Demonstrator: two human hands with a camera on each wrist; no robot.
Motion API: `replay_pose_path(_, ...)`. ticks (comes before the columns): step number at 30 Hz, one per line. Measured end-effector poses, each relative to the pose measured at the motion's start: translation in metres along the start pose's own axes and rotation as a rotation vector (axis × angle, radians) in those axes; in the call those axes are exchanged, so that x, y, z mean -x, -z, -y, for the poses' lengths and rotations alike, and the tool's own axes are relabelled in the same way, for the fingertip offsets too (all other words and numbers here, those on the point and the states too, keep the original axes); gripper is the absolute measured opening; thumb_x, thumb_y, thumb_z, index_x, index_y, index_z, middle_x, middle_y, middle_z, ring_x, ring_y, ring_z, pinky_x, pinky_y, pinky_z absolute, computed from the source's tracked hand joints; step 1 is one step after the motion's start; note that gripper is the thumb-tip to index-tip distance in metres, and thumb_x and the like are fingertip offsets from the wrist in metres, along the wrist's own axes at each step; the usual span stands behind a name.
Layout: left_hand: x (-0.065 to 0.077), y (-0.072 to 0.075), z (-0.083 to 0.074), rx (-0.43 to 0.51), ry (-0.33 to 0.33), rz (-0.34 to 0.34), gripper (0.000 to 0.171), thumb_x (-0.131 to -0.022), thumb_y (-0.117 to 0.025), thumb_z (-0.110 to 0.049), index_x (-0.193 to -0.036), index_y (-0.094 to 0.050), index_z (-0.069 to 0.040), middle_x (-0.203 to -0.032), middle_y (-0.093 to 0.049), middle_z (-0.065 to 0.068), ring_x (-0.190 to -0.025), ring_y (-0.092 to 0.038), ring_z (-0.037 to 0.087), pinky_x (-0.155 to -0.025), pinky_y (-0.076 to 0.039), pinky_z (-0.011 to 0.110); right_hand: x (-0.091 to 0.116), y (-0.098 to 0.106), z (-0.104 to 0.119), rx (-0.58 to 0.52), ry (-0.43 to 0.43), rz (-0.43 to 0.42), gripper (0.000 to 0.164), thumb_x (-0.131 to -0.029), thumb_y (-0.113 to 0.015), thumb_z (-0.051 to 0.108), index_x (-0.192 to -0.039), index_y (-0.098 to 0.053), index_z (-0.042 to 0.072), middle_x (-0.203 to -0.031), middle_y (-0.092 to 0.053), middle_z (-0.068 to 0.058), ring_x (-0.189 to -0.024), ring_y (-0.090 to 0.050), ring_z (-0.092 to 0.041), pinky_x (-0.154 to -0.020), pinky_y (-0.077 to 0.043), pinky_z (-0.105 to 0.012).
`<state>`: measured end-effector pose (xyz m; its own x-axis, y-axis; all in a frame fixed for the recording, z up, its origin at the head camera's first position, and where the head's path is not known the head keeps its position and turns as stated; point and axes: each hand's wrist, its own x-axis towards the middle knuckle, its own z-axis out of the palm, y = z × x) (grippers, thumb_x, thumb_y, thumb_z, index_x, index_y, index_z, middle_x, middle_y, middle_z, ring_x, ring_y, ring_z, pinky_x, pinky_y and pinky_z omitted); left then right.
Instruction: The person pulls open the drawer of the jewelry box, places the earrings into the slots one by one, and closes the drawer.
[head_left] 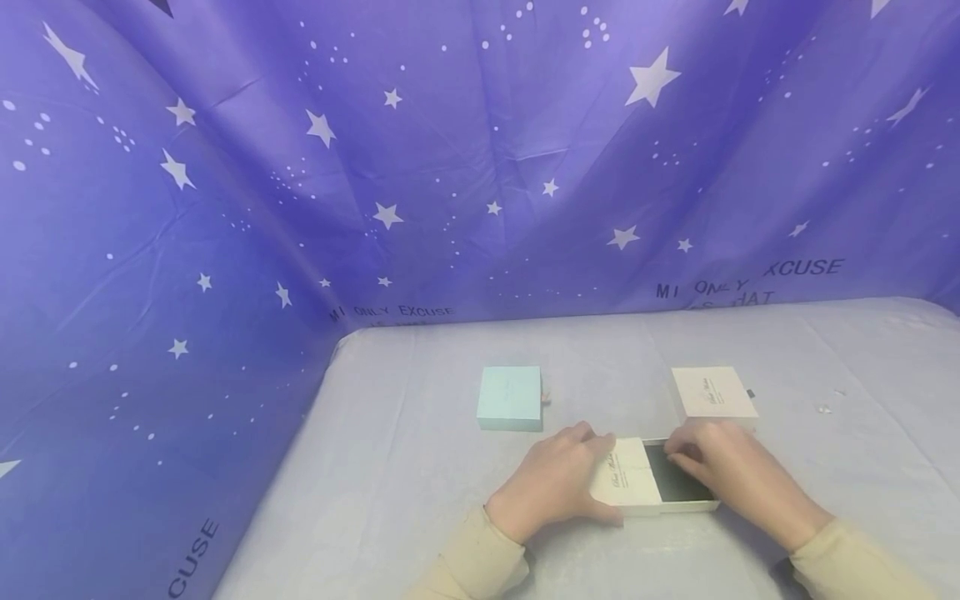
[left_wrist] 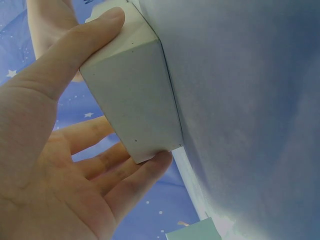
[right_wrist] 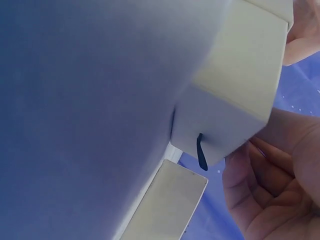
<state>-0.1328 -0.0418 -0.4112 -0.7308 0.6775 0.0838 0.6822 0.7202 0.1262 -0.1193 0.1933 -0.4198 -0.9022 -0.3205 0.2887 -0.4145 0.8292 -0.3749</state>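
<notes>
My left hand [head_left: 558, 479] grips the sleeve end of a cream sliding gift box [head_left: 633, 483], thumb on the near side and fingers at the far side. To the right, the box's drawer [head_left: 686, 507] is pulled partly out, showing a dark lining [head_left: 675, 483]. My right hand [head_left: 727, 467] is over the drawer's right end, fingers curled and fingertips reaching at its inside. In the right wrist view those fingertips are hidden behind the drawer wall, so whether they pinch something cannot be seen. A black pull tab [right_wrist: 201, 152] hangs from the drawer's end.
A mint-green box [head_left: 510, 396] with a small tab stands behind and left. Another cream box [head_left: 714, 392] with a dark tab lies behind my right hand. Small shiny bits [head_left: 825, 409] lie on the pale tablecloth [head_left: 405, 467] at right. A purple star-patterned curtain [head_left: 450, 150] borders the table.
</notes>
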Motion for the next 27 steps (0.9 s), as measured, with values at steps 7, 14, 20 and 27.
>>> replay_pose_path(7,0.0004,0.0005,-0.0004,-0.006,-0.001,-0.004,0.091,-0.062,-0.085,-0.061,-0.137,-0.059,-0.017,-0.102,-0.057,-0.008,-0.08,-0.048,-0.001,-0.065,-0.042,0.01,-0.0015,-0.0014,-0.0005,-0.001,0.025,-0.003,0.018,-0.07,-0.083,0.0,-0.076,-0.072,0.013,-0.078,-0.071,0.001,-0.075,-0.069,-0.022,-0.072,-0.058,-0.04)
replay_pose_path(14,0.0001,0.0018,-0.0001,0.003,0.005,0.009,0.09,-0.063,-0.085,-0.059,-0.137,-0.059,-0.016,-0.102,-0.058,-0.007,-0.08,-0.049,0.0,-0.066,-0.042,0.011,0.0017,-0.0017,0.0,0.015,0.09,-0.012,0.026,-0.068,-0.082,-0.001,-0.07,-0.069,0.021,-0.077,-0.065,0.011,-0.073,-0.065,-0.013,-0.068,-0.057,-0.031)
replay_pose_path(20,-0.0001,0.001,0.0003,0.005,0.004,0.008,0.091,-0.063,-0.085,-0.06,-0.138,-0.059,-0.016,-0.104,-0.059,-0.007,-0.081,-0.049,0.0,-0.066,-0.043,0.011,0.0027,-0.0018,0.0012,0.023,0.112,-0.014,0.027,-0.068,-0.083,-0.001,-0.068,-0.069,0.022,-0.075,-0.064,0.012,-0.071,-0.063,-0.011,-0.067,-0.056,-0.03)
replay_pose_path(27,0.0,-0.0001,0.0006,0.001,-0.001,0.003,0.091,-0.062,-0.085,-0.06,-0.138,-0.059,-0.016,-0.102,-0.058,-0.008,-0.08,-0.048,0.0,-0.065,-0.042,0.01,0.0016,-0.0008,-0.0005,0.04,0.145,-0.045,0.034,-0.065,-0.083,-0.003,-0.065,-0.064,0.025,-0.073,-0.061,0.015,-0.07,-0.061,-0.007,-0.066,-0.055,-0.029)
